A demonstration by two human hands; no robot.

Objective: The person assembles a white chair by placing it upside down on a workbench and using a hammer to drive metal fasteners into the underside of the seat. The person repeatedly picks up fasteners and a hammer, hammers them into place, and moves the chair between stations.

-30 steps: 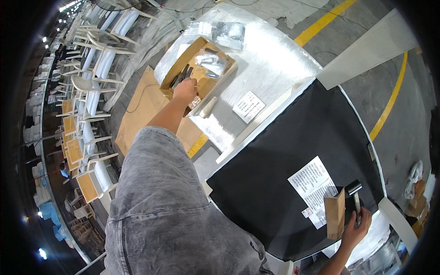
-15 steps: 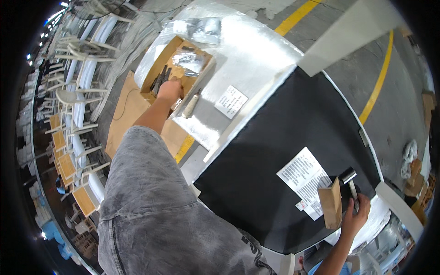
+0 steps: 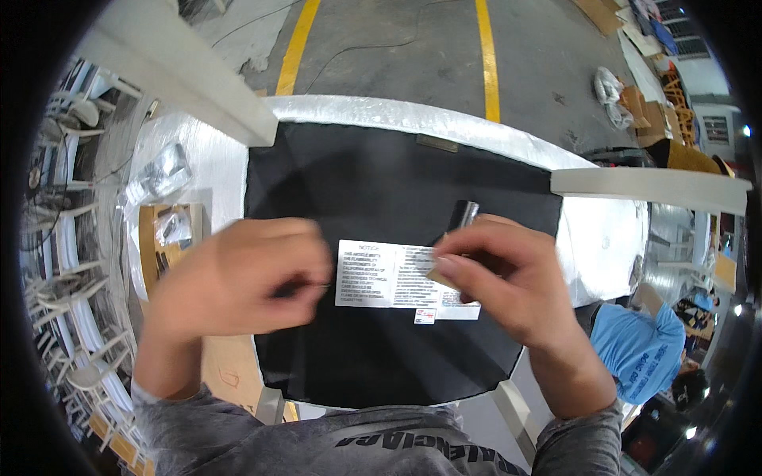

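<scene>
An upturned seat with a black fabric underside (image 3: pixel 341 182) fills the middle, and a white printed label (image 3: pixel 365 274) lies on it. Blurred by motion, my left hand (image 3: pixel 246 278) is above the fabric's left side with its fingers curled; whatever is in it cannot be made out. My right hand (image 3: pixel 508 274) hovers over the label's right end, thumb and fingertips pinched together. What they pinch, if anything, is too small to tell. Just beyond that hand shows the dark head of a hammer (image 3: pixel 463 214); its handle is hidden behind the hand.
Pale legs rise at the seat's corners, one far left (image 3: pixel 198 79) and one at the right (image 3: pixel 651 182). A cardboard box of small parts (image 3: pixel 149 250) stands at left beside a clear plastic bag (image 3: pixel 163 170). At right is another person in a blue shirt (image 3: pixel 635 349).
My left hand has left the cardboard box and come over the seat. My right hand has moved off the hammer handle to the label. The view has turned, and the brown block is out of sight.
</scene>
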